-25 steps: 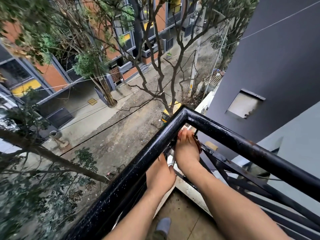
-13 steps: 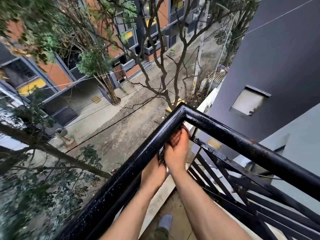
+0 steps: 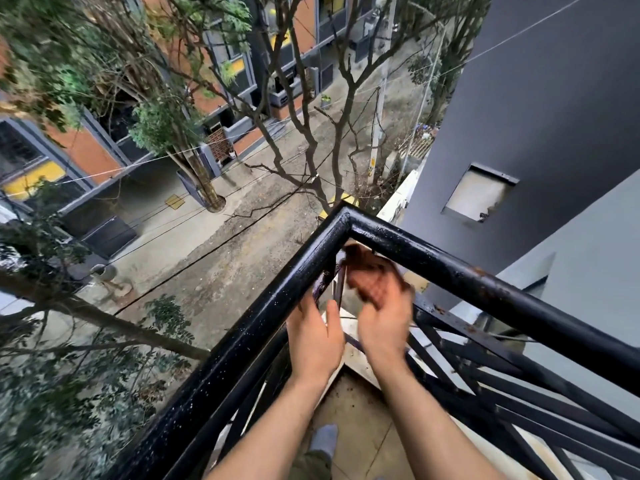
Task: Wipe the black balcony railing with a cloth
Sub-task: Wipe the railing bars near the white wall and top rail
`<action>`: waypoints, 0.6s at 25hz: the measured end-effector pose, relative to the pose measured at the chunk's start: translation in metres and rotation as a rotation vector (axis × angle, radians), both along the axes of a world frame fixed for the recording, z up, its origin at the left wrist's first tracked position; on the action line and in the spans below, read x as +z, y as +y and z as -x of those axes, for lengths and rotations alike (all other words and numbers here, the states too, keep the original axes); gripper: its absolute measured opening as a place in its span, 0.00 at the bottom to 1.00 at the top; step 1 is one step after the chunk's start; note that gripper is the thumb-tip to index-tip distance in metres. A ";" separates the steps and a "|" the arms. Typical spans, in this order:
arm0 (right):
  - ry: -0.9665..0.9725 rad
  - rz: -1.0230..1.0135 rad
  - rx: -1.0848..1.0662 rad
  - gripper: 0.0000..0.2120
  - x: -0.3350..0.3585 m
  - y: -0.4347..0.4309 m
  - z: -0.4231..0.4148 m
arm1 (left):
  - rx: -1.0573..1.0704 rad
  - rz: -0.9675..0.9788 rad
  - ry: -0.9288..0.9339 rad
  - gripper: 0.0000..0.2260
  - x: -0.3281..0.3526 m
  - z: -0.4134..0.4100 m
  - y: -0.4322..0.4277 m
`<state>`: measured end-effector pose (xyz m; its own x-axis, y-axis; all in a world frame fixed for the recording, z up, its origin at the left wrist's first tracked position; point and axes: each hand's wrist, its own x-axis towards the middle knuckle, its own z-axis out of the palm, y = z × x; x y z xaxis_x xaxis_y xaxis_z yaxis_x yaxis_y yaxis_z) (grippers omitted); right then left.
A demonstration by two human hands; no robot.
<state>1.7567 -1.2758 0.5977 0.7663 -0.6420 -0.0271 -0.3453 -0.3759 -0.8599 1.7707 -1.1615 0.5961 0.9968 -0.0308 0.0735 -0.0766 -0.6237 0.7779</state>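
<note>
Corner of the black balcony railing (image 3: 242, 344), seen from above. The right hand (image 3: 381, 306), motion-blurred, has its fingers closed on a reddish-brown cloth (image 3: 358, 256), which sits inside the corner, just beneath the junction of the two top rails. The left hand (image 3: 313, 341) reaches to the left rail with its thumb apart; its fingertips are hidden behind the rail, so their grip cannot be told. Balcony floor (image 3: 360, 410) below.

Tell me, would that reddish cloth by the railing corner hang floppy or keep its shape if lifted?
Probably floppy: the cloth looks bunched in the right hand under the railing corner, though it is blurred. Likely light, since one hand carries it. It may be damp, as the railing glistens.
</note>
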 end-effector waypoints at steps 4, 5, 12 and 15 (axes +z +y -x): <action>0.279 0.426 -0.055 0.20 -0.014 -0.027 -0.011 | -0.202 -0.008 -0.101 0.19 -0.009 0.010 -0.016; 0.342 0.485 0.083 0.19 -0.019 -0.025 -0.023 | -0.216 0.008 -0.093 0.19 -0.010 0.012 -0.018; 0.495 0.799 0.086 0.26 -0.036 -0.083 0.053 | -0.512 0.028 0.046 0.21 -0.014 0.011 -0.046; 0.559 0.518 0.048 0.10 -0.007 -0.064 0.019 | -0.584 0.154 0.200 0.23 -0.010 0.005 -0.066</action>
<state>1.7375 -1.3397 0.5906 0.7547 -0.6443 -0.1235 -0.6503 -0.7096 -0.2714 1.7655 -1.2279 0.5860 0.8137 -0.5776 -0.0653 -0.2146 -0.4030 0.8897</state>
